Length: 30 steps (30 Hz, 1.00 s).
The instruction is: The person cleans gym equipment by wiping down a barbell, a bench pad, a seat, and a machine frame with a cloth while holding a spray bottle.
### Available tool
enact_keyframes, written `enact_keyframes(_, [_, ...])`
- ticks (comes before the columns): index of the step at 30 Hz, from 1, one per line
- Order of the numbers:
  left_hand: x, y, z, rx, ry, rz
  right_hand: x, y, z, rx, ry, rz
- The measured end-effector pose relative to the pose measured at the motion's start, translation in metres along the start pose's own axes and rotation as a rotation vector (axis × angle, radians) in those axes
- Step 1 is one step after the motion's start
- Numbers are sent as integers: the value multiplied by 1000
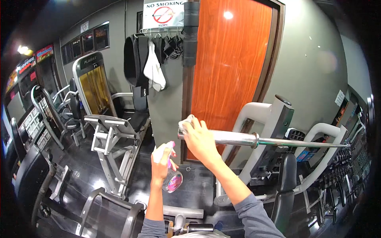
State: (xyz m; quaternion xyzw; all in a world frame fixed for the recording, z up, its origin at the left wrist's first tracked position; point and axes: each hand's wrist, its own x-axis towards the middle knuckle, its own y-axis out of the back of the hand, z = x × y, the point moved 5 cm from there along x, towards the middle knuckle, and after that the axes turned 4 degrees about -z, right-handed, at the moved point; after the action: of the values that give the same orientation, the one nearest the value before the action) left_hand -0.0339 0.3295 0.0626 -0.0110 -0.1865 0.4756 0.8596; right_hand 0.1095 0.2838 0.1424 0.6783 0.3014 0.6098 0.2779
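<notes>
My left hand (pixel 159 168) is wrapped around the neck of a clear spray bottle (pixel 173 182) with a pink trigger head and a pink label, held low and left of the bar. In my right hand (pixel 200 143) is a crumpled whitish cloth (pixel 185 123), pinched at the fingertips by the near end of a barbell (pixel 236 138). The fingers lie over the bar's thick chrome sleeve, partly hiding its end. From there the thinner shaft runs off to the right, roughly level.
A grey machine frame (pixel 256 113) stands under the bar, with a black padded seat (pixel 288 176) nearby. Weight machines (pixel 91 75) fill the left. Behind are a wooden door (pixel 230 51) and a rack of hanging straps and a white towel (pixel 154 69). Dumbbells (pixel 337 174) line the far right.
</notes>
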Motion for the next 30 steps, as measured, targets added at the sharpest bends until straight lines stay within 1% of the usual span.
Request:
enact_keyframes(2, [2, 6, -5, 19, -20, 25, 13, -7, -13, 32, 38, -130])
enact_keyframes(3, [4, 10, -8, -10, -57, 53, 12, -5, -14, 41, 89, -79])
enact_keyframes(4, [6, 13, -10, -40, -93, 79, 8, -4, -9, 41, 86, -82])
enact_keyframes(6, [9, 13, -15, -26, -90, 90, -3, 6, 6, 132, 134, -20])
enact_keyframes(8, [15, 14, -18, -20, -93, 107, -14, 22, 24, 90, 44, -73])
enact_keyframes(10, [20, 16, -21, -5, -90, 133, -17, 36, 40, 78, -87, -102])
enact_keyframes(11, [23, 16, -22, -15, -89, 133, -14, 38, 44, 70, -154, -150])
enact_keyframes(12, [24, 16, -21, -20, -108, 139, -9, 34, 45, 59, -154, -157])
enact_keyframes(14, [27, 17, -28, -39, -124, 150, 4, 22, 33, 31, -2, -127])
enact_keyframes(16, [28, 22, -37, 107, -240, 187, 21, 6, 3, 76, 100, -124])
enact_keyframes(17, [28, 22, -40, 114, -340, 234, 28, -5, -12, 60, 163, -173])
enact_keyframes(18, [25, 20, -36, 106, -335, 246, 35, -12, -24, 47, 226, -222])
enact_keyframes(19, [19, 18, -29, -2, -220, 229, 45, -12, -26, 46, 235, -234])
enact_keyframes(20, [15, 17, -27, -111, -104, 211, 53, -15, -30, -38, 306, -374])
enact_keyframes(21, [12, 18, -27, -105, -94, 213, 60, -19, -32, -124, 378, -515])
enact_keyframes(22, [9, 21, -25, -115, -86, 225, 70, -18, -29, -148, 361, -541])
enact_keyframes(24, [5, 24, -19, -38, -111, 174, 88, -19, -23, -172, 344, -673])
enact_keyframes(25, [3, 25, -22, -66, -66, 177, 94, -25, -22, -195, 357, -715])
enact_keyframes(28, [-1, 34, -29, -93, -42, 175, 95, -44, -30, -262, 430, -786])
enact_keyframes(30, [-3, 38, -31, -108, -13, 192, 78, -51, -44, -407, 692, -797])
